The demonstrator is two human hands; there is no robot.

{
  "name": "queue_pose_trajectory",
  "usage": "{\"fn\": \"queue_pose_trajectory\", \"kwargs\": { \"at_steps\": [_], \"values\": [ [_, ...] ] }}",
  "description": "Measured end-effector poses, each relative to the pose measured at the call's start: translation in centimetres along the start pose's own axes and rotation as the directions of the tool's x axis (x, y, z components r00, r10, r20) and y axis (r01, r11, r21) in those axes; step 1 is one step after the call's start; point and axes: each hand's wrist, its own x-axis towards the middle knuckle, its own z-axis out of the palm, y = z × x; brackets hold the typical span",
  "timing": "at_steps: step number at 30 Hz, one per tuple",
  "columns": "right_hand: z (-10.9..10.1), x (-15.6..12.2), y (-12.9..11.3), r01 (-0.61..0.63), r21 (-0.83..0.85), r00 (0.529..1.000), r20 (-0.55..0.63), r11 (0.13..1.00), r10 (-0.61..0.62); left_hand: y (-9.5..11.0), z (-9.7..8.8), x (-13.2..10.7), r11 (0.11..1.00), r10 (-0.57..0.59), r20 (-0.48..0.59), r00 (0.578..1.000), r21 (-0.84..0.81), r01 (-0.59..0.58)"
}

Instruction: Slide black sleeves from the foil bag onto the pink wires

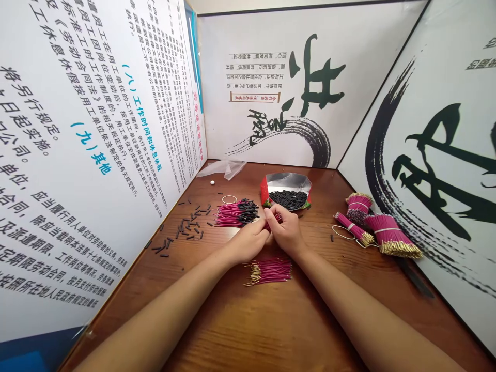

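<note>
Sleeved wires (235, 214) form one pile; unsleeved wires (271, 270) and tied bundles (392, 237) remain. The right hand (289, 230) seemingly grips pink wires (278, 217); the left hand's (251, 241) grip I cannot tell.

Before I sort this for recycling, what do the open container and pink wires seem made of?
Container: probably foil-lined card or plastic; its inner wall shines silver. Pink wires: likely plastic-coated metal; smooth, coloured lengths show gold tips.
</note>
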Motion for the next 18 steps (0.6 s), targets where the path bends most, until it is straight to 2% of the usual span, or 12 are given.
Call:
{"fn": "queue_pose_trajectory", "kwargs": {
  "at_steps": [5, 10, 12, 14, 18],
  "values": [
    [0.1, 0.2, 0.4, -0.082, 0.062, 0.993, -0.083, 0.995, 0.087, 0.4, -0.8, 0.3, 0.996, 0.022, 0.026, 0.999, -0.084, -0.02],
    [0.2, 0.7, 0.8, -0.172, 0.165, 0.971, -0.138, 0.971, 0.196, 1.2, -1.6, 0.1, 0.962, -0.138, 0.077, 0.987, -0.228, 0.152],
    [0.3, 0.9, 1.0, -0.235, 0.243, 0.954, -0.129, 0.941, 0.271, 1.7, -1.8, -0.2, 0.945, -0.147, 0.076, 0.986, -0.284, 0.162],
    [0.4, 1.1, 1.0, -0.313, 0.368, 0.92, -0.112, 0.876, 0.376, 2.0, -1.7, -0.3, 0.929, -0.108, 0.056, 0.993, -0.35, 0.121],
    [0.9, 1.4, 0.1, -0.449, 0.602, 0.823, -0.008, 0.66, 0.568, 1.7, -0.8, -0.2, 0.873, -0.057, -0.045, 0.997, -0.486, 0.028]
  ]
}}
